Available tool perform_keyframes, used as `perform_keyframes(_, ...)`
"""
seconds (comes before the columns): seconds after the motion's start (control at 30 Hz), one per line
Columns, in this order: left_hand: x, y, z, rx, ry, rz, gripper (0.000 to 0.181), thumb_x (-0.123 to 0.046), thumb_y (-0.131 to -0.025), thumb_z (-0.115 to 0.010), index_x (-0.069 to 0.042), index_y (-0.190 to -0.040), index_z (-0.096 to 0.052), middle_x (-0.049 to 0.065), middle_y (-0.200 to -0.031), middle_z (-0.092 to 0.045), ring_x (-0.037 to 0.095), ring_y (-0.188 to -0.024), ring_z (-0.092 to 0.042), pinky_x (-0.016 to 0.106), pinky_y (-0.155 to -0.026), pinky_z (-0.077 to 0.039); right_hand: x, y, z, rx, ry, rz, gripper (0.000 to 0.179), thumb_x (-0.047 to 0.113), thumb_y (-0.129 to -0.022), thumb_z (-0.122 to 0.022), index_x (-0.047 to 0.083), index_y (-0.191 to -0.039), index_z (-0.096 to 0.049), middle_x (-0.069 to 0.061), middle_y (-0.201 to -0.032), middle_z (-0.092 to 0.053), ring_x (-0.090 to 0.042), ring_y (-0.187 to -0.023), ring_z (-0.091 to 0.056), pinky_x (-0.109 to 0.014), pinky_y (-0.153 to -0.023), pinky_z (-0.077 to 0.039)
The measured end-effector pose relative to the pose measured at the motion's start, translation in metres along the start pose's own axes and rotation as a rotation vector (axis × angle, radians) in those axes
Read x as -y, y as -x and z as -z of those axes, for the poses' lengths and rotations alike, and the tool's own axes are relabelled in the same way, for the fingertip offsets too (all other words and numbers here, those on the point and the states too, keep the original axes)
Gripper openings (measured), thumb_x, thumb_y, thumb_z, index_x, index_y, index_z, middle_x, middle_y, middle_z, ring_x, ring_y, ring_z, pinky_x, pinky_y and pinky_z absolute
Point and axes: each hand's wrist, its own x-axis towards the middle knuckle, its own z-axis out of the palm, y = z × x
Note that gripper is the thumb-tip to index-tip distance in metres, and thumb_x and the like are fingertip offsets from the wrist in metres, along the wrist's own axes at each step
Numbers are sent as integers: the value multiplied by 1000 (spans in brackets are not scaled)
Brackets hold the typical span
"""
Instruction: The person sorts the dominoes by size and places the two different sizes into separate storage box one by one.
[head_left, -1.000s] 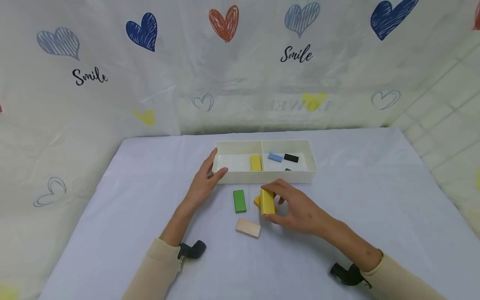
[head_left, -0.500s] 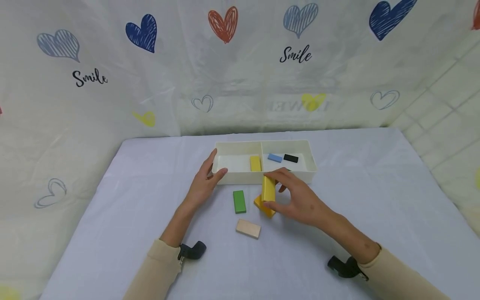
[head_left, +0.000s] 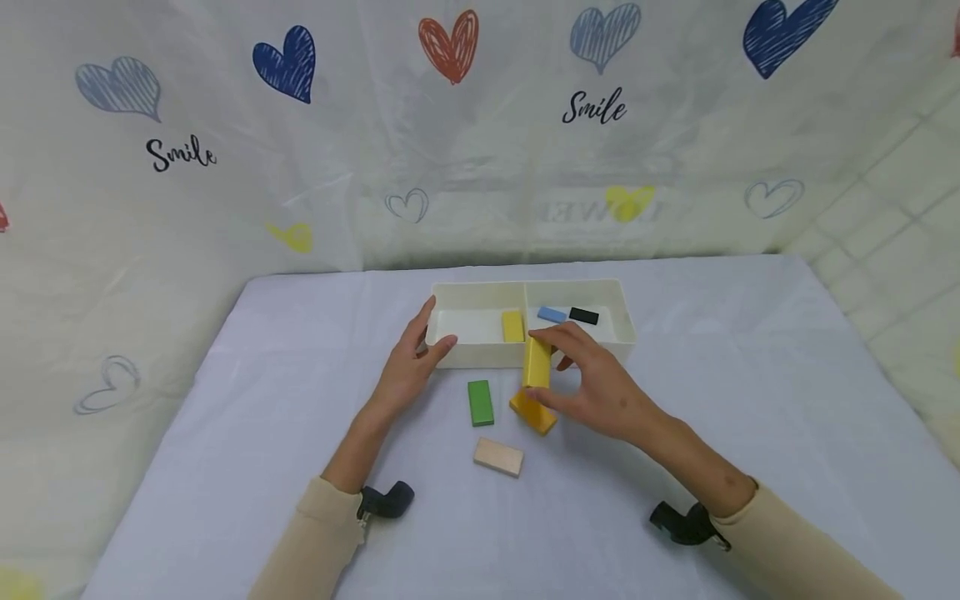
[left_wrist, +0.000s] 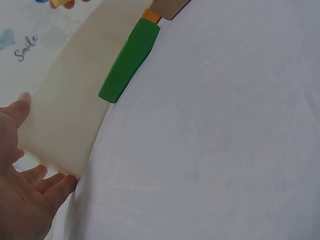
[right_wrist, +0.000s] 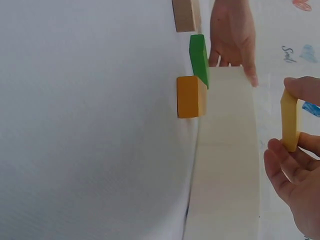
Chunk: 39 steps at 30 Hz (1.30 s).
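My right hand [head_left: 588,383] pinches a yellow block [head_left: 536,363] between thumb and fingers, upright in front of the box's divider. In the right wrist view this yellow block [right_wrist: 289,120] is raised above the box's rim. My left hand [head_left: 408,358] holds the left end of a white two-compartment box [head_left: 480,357], thumb at the front rim and fingers along the end wall [left_wrist: 55,170]. Another yellow block [head_left: 513,327] lies in the left compartment, beside the divider. An orange block [head_left: 534,414] lies on the table below my right hand, partly covered by the held block and thumb.
A green block [head_left: 481,403] and a bare wooden block [head_left: 498,457] lie on the table in front of the box. The right compartment contains a blue block [head_left: 552,315] and a black block [head_left: 583,316]. A curtain with printed hearts hangs behind the table.
My right hand has lifted the yellow block away from the orange block and moved it toward the box, uncovering more of the orange one. My left hand stays at the box's end.
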Motion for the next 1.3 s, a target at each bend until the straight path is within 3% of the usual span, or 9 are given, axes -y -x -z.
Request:
perform_keyframes(0.23,-1,-1,0,2,-8,4,83,-46,-102,-65,-33,-168,-15,-3,-175,-18,28,-162,-24,57,-130,-26,-3,-6,3,-36,3,10,72,21,-84,-89,11,-147,-56,-6,-135,-58,-28,-101,-65,-37,-87,-60)
perform_keyframes(0.43,0,0,0,-3,-14,16,82,-48,-102,-65,-38,-167,-16,-5,-175,-19,26,-162,-26,56,-129,-27,-8,-13,6,-62,8,31,72,19,-83,-90,10,-147,-56,-7,-134,-59,-22,-108,-62,-32,-89,-59)
perform_keyframes(0.8,0,-1,2,-4,-11,9,83,-46,-102,-65,-36,-167,-16,-4,-175,-19,27,-162,-26,57,-129,-27,-13,-24,6,-78,-16,17,71,19,-83,-89,7,-146,-57,-8,-131,-60,-29,-112,-60,-46,-93,-59)
perform_keyframes(1.1,-3,-1,4,-12,-40,5,83,-42,-103,-66,-30,-168,-17,-1,-175,-22,28,-160,-29,55,-129,-28,-12,-32,4,-82,-4,28,70,21,-83,-90,7,-144,-59,-8,-129,-61,-26,-112,-59,-44,-94,-58)
perform_keyframes(1.3,-7,0,7,-17,-94,48,82,-49,-99,-68,-39,-166,-21,-2,-174,-24,32,-158,-34,54,-127,-33,-12,-38,4,-85,-12,25,69,22,-84,-89,7,-144,-58,-10,-129,-60,-33,-115,-60,-44,-94,-58)
